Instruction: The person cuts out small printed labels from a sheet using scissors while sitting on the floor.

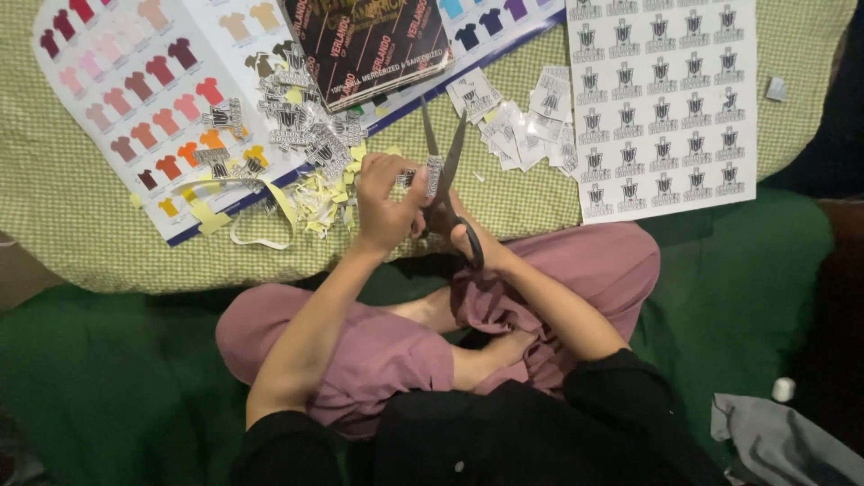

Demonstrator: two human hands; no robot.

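A green checked cloth (72, 216) fills the upper half of the frame, and everything lies on it. At upper left sits the shirt colour chart (135, 90), a dark booklet (369, 36) lying across its top edge. At upper right lies the uncut sticker sheet (661, 108), rows of small black-and-white emblems. Between them, a pile of cut stickers (297, 126) sits on the chart's lower edge, yellowish backing scraps (270, 202) trail below it, and more loose cut pieces (526, 121) lie beside the sheet. At centre, the right hand (463, 238) is closed through the handles of the scissors (445, 171), blades parted and pointing to the top of the frame. The left hand (387, 202) pinches a small sticker strip (423, 175) right at the blades. To cut it well, I'd judge: feed the strip deep into the blades, keep the fingertips behind the cutting line, and turn the paper rather than the scissors.
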